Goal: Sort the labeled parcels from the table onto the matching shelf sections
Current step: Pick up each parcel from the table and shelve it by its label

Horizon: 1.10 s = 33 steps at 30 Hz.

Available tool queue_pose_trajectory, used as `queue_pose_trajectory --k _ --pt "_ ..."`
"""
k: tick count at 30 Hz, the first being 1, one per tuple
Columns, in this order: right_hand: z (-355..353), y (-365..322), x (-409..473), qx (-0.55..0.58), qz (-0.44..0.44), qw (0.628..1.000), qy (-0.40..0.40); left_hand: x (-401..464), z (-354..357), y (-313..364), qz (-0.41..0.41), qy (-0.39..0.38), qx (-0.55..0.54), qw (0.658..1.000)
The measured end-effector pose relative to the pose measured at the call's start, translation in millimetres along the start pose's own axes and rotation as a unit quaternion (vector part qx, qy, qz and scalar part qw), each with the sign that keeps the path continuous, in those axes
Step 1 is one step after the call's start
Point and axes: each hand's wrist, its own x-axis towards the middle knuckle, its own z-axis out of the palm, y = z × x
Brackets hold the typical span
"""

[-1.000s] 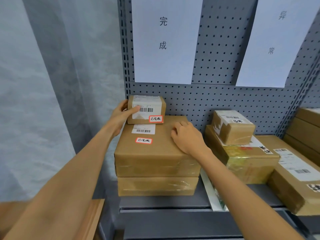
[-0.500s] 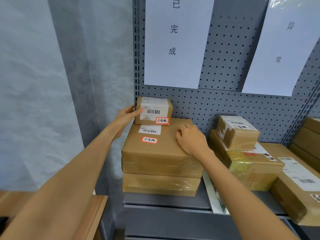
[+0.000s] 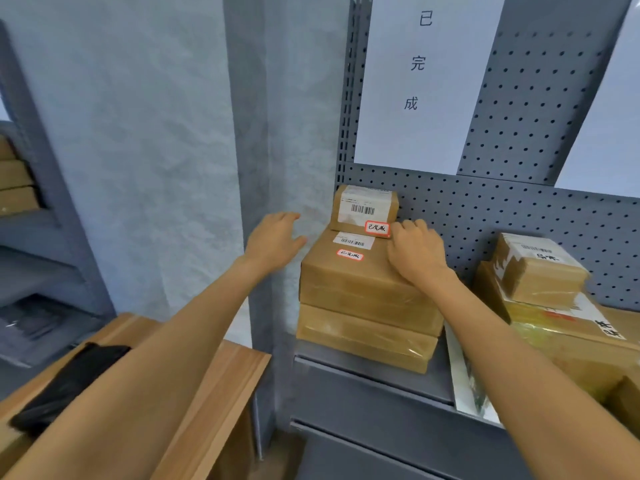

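left hand [image 3: 273, 239] clear of small parcel [image 3: 363, 209]

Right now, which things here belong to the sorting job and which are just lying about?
Job:
small parcel on top of the stack
two big parcels under it
paper sign on the pegboard
right hand, left hand

Lying about:
black object on the wooden table

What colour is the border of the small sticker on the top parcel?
Red-orange border, white inside; head view.

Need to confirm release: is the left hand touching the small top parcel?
Apart. The head view shows the left hand open beside the stack, with bare wall visible between its fingers and the small top parcel.
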Motion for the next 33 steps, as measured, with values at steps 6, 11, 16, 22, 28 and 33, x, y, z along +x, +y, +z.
queue_pose_trajectory --k 6,11,16,22,28,33 --pt "-17 -60 10 0.087 -0.084 0.993 -0.003 -33 -36 -41 -0.002 -0.004 0.152 0.988" --pt "-20 -126 10 0.120 -0.142 0.983 0.000 -65 -68 -87 -0.036 -0.008 0.232 0.972" --pt "-20 -217 2 0.140 -0.208 0.968 -0.016 -117 -108 -155 -0.112 -0.019 0.278 0.954" --pt "-19 -335 -20 0.174 -0.288 0.941 -0.047 -200 -157 -241 -0.197 -0.034 0.294 0.935" --pt "-2 -426 -56 0.194 -0.345 0.915 -0.074 -281 -173 -307 -0.256 -0.054 0.297 0.918" --pt "19 -479 -82 0.203 -0.364 0.902 -0.111 -326 -169 -342 -0.309 -0.076 0.274 0.908"
